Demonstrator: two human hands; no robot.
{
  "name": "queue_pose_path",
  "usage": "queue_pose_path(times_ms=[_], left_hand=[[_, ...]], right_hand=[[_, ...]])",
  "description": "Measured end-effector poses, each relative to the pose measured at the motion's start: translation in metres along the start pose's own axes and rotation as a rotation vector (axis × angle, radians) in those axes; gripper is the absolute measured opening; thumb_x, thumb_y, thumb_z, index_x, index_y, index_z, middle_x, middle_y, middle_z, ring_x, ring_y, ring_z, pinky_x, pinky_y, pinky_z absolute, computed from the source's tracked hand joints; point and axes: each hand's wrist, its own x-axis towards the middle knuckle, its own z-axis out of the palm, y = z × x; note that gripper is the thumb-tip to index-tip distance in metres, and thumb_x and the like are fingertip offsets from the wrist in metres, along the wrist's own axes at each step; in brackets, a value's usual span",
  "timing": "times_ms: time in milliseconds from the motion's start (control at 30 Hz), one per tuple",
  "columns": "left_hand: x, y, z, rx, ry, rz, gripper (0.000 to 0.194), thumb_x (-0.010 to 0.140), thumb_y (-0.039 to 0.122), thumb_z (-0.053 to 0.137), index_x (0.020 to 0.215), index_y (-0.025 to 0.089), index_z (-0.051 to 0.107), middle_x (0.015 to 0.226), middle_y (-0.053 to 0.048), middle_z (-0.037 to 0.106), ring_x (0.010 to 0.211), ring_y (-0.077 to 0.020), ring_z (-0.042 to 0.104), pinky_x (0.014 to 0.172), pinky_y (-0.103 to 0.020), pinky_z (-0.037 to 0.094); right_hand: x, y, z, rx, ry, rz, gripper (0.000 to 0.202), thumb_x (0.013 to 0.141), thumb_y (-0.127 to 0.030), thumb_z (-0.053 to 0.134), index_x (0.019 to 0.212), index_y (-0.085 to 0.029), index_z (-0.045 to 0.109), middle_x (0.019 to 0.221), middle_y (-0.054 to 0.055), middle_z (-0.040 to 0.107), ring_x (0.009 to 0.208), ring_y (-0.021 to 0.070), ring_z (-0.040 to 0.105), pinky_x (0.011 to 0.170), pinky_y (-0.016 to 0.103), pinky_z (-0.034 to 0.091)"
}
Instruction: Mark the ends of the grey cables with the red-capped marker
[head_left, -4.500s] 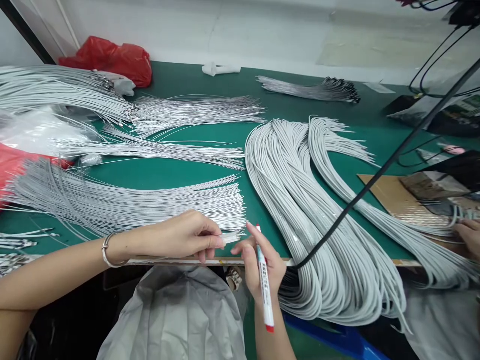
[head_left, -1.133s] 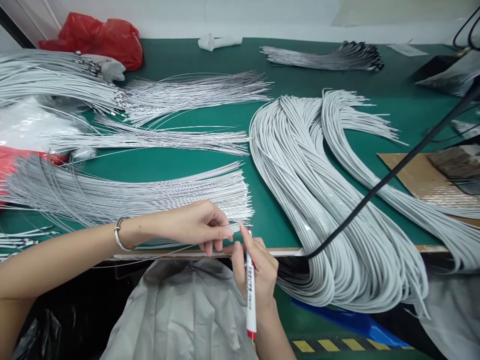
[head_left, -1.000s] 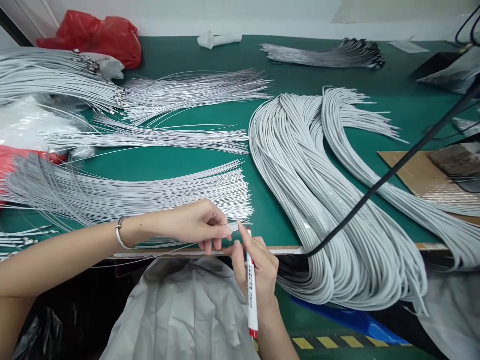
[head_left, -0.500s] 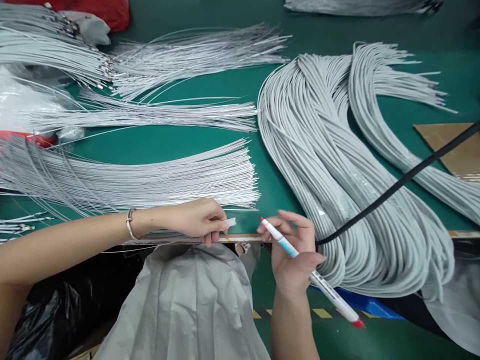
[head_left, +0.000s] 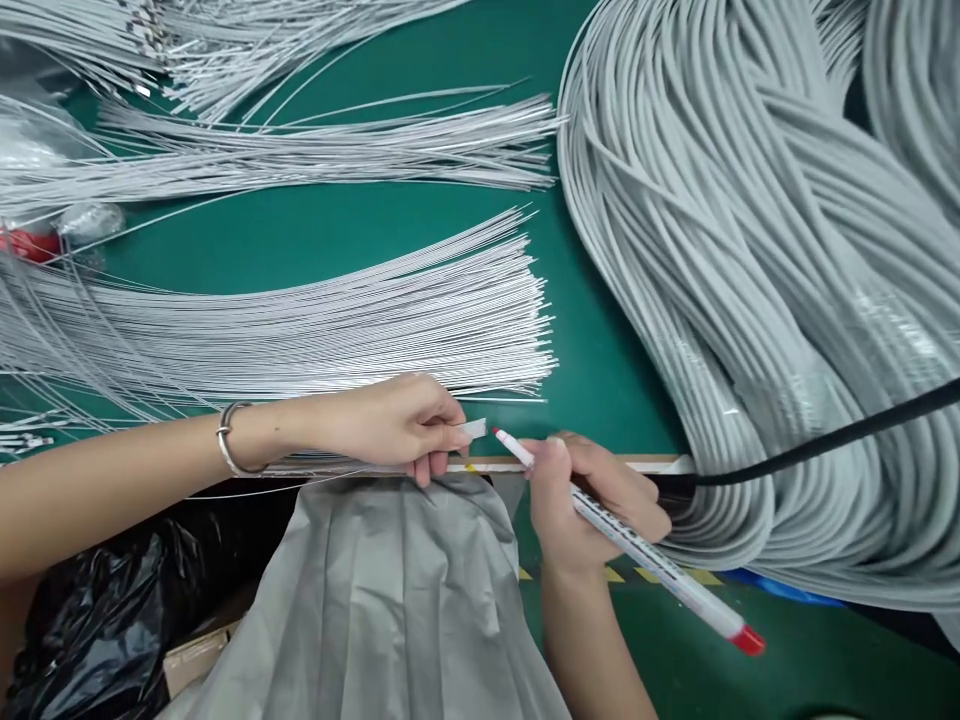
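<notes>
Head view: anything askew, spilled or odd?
Nothing looks spilled, and the white red-ended marker seems undamaged. Two untidy spots: one thin pale wire hangs past the front edge of the green bench below the left forearm, outside the bundle of thin white wires, and the thick grey cable bundle droops over that edge at right.

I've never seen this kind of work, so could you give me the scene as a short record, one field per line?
Left hand: pinching a small white bunch, apparently wire ends
Right hand: gripping a red-and-white marker
Marker tip: red, pointing at the bunch, a slight gap between
Beyond left hand: thin pale wires fanned on a green table
Picture's right side: thick grey cables, looping over the table edge
Left wrist: silver-coloured bracelet
</notes>
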Motion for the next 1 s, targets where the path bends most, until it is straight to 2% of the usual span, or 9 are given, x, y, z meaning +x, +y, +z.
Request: queue_pose_path(times_ms=[200,500,1000], left_hand=[[-0.0004,0.0024,-0.0009,0.005,-0.014,-0.007,0.029,0.095,0.032,0.048,0.077,0.013,0.059,0.069,-0.003,0.067,0.058,-0.0114,0.067,0.048,-0.015,0.047],[0.0016,0.0011,-0.0018,-0.035,-0.024,-0.009,0.026,0.094,0.031,0.051,0.076,0.013,0.058,0.067,-0.003,0.067,0.056,-0.0124,0.067,0.047,-0.016,0.047],[0.0028,0.0009,-0.0019,-0.030,-0.026,-0.016,0.026,0.094,0.028,0.050,0.072,0.014,0.057,0.064,-0.001,0.067,0.055,-0.0113,0.067,0.045,-0.015,0.047]], right_hand=[[0.0052,0.0047,0.0039,0.061,0.055,-0.150,0.024,0.079,-0.004,0.059,0.061,-0.020,0.063,0.045,-0.007,0.047,0.036,0.0083,0.043,0.038,0.025,0.033],[0.0039,0.0035,0.0014,0.003,0.004,-0.114,0.023,0.077,-0.004,0.062,0.059,-0.018,0.061,0.047,-0.006,0.049,0.040,0.0088,0.047,0.040,0.025,0.034],[0.0044,0.0017,0.0042,-0.044,0.038,-0.118,0.023,0.082,-0.011,0.059,0.061,-0.022,0.061,0.046,-0.008,0.048,0.037,0.0075,0.042,0.038,0.024,0.031]])
